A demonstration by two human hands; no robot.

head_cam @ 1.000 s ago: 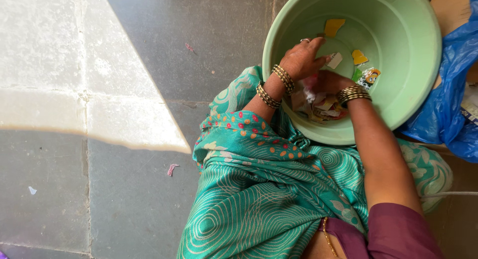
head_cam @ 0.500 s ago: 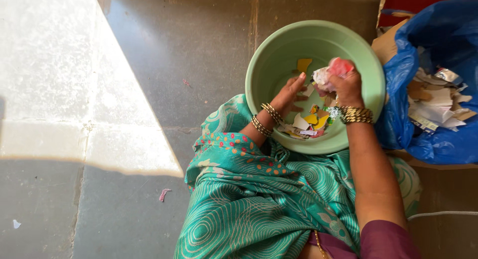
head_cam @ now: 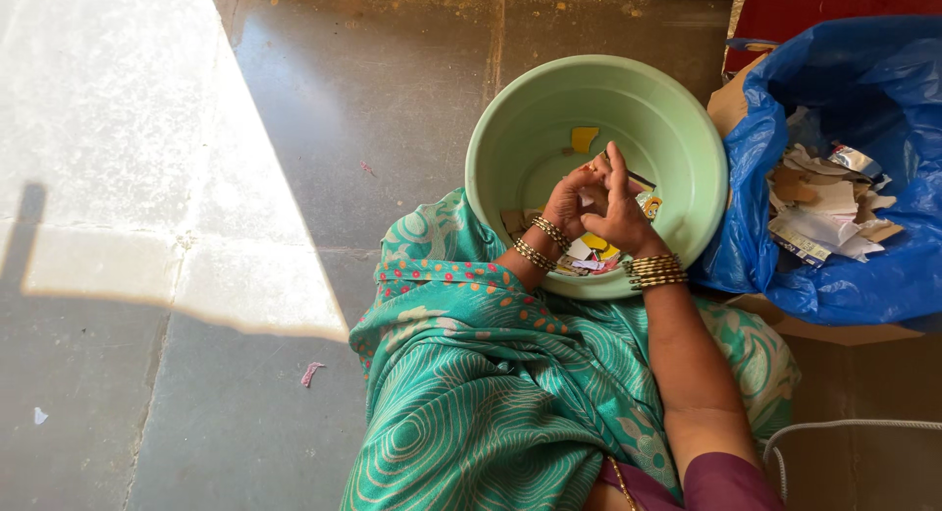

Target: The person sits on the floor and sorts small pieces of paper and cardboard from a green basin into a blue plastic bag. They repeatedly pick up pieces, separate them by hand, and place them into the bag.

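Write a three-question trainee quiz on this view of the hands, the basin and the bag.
1. True or false: both hands are over the green basin.
2. Which side of the basin does the blue plastic bag lie on, as the person sees it: left or right?
3. Multiple choice: what lies at the bottom of the basin? A) water B) scraps of paper and wrapper C) nothing

Key
1. True: the left hand and the right hand meet above the basin, close together.
2. Right; it holds paper scraps too.
3. B: coloured scraps lie there, some hidden under the hands.
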